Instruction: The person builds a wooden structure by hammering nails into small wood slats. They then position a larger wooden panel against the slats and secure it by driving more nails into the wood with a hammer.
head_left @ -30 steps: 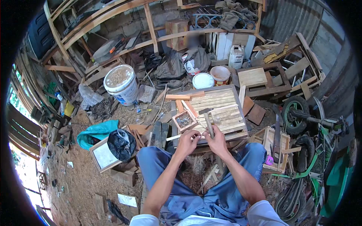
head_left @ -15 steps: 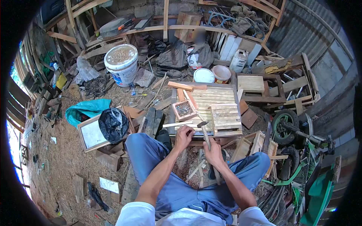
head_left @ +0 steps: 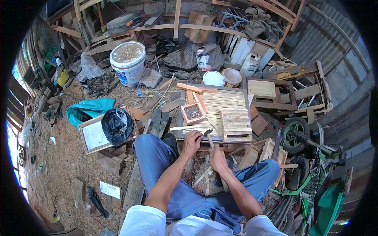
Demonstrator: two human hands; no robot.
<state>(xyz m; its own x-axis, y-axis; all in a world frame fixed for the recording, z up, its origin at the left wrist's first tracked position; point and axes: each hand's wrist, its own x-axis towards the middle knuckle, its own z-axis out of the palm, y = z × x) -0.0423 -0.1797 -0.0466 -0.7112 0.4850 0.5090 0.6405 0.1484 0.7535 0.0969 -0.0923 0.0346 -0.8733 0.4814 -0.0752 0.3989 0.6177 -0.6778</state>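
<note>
My right hand (head_left: 219, 159) is wrapped round the handle of a hammer (head_left: 210, 141), whose dark metal head is close beside my left fingers. My left hand (head_left: 191, 142) is at the front edge of a low slatted wooden table (head_left: 214, 103), fingertips pinched together. Whatever they hold is too small to make out. A pale wooden stick (head_left: 182, 128) lies just beyond the left hand. Behind it, a small square wooden box (head_left: 202, 117) contains small dark pieces, perhaps nails. To the right, a slatted wooden panel (head_left: 237, 125) rests on the table.
A black plastic bag (head_left: 118, 128) lies on a white framed board at left. A large white bucket (head_left: 128, 67) and two smaller tubs stand behind. Wooden crates (head_left: 264, 151) are by my right knee, with a green-framed bike (head_left: 311, 173) beyond. Wood scraps and shavings cover the floor.
The hammer head has come left and slightly down, nearer to my left fingers. My right hand has shifted a little left with it. The left hand stays pinched at the table edge.
</note>
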